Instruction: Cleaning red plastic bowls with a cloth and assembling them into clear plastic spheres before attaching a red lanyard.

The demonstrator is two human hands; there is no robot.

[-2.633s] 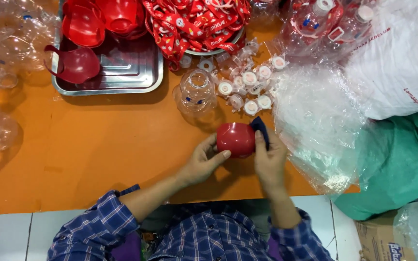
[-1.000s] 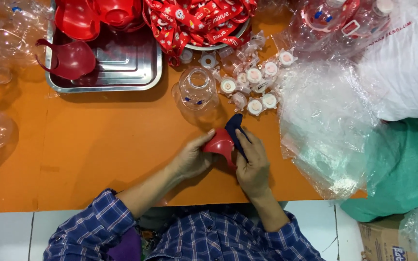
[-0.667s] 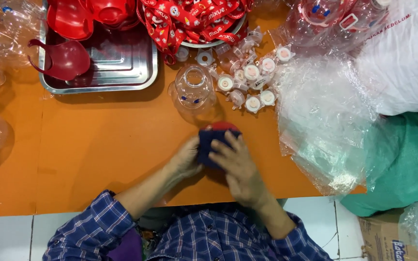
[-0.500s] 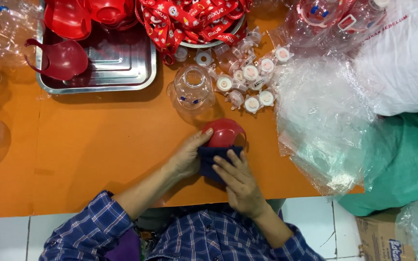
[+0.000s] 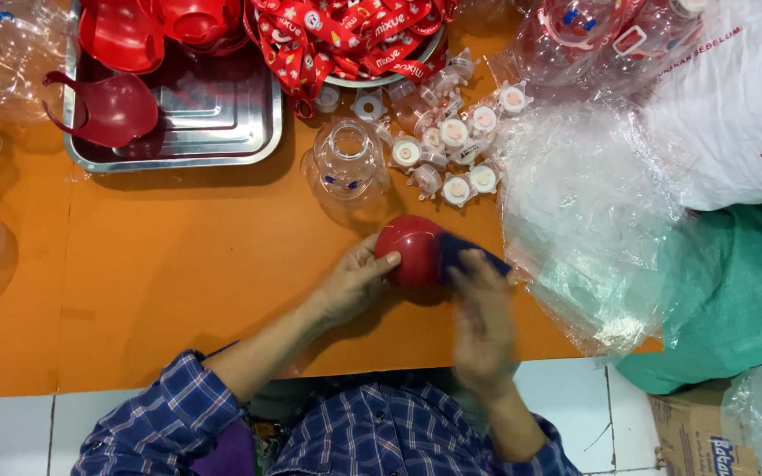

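Wiping a red dome over the orange table

Holding the red dome (image 5: 409, 249) in my left hand (image 5: 352, 284), I have fingers curled round its left side and the thumb up on its curve, just above the table (image 5: 169, 291). My right hand (image 5: 484, 322) is blurred; it seems to press a dark blue cloth (image 5: 467, 256) against the dome's right side, though I cannot tell how tightly it grips.

I judge the dome light, rigid and thin-walled: glossy moulded plastic, smooth enough to slip, so the rim or opposite sides of the curve are the safest hold. The cloth looks soft and limp.

Behind it stands a clear bottle (image 5: 347, 167), round-bellied and transparent, likely easy to dent. Beside that lie small white-and-clear caps (image 5: 451, 150) in a loose heap. A steel tray (image 5: 222, 141) holds more red shells (image 5: 116, 106), and crinkled clear bags (image 5: 584, 211) spread to the right.
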